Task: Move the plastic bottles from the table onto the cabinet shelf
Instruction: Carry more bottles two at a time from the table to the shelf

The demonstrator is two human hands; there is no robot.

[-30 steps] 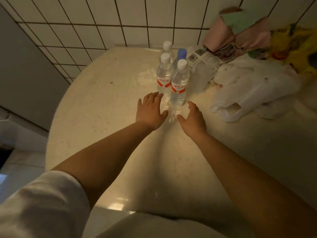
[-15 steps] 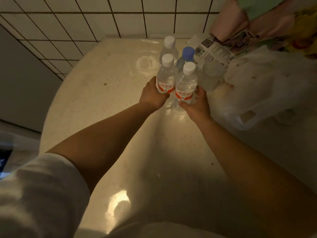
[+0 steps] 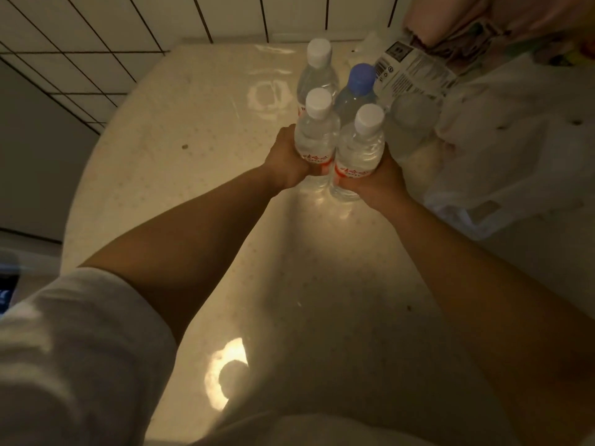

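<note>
On the far left, a grey wall panel (image 3: 35, 149) meets a tiled wall (image 3: 96, 43) with dark grout lines, and a white sleeve (image 3: 74, 352) fills the lower left corner. Pale speckled table (image 3: 180, 194): rounded edge at left, glossy top, one bright light reflection near the bottom centre.

Left hand (image 3: 286, 162): reaches forward over the table, fingers curled round the lower body of the left front bottle (image 3: 317, 133). Bottle is clear, white cap, red-and-white label partly covered by the hand, standing upright. Whether its base touches the table or is just lifted cannot be told.

Right hand (image 3: 373, 181): grips the right front bottle (image 3: 360, 146), same type, white cap, red label showing above the thumb. The two held bottles stand side by side, touching or very nearly so.

Behind them, two more bottles stand upright on the table: a white-capped bottle (image 3: 318, 69) at rear left, and a blue-capped bottle (image 3: 357, 91) at rear right, just beside the held pair. Neither is touched by a hand.

Right of the bottles: crumpled clear plastic wrap with a printed barcode label (image 3: 412, 69) lying against the blue-capped bottle's side. Further right, a white plastic bag (image 3: 515, 162) spreads over the table. At the top right corner, pinkish cloth (image 3: 467, 17), blurred; details unreadable.
</note>
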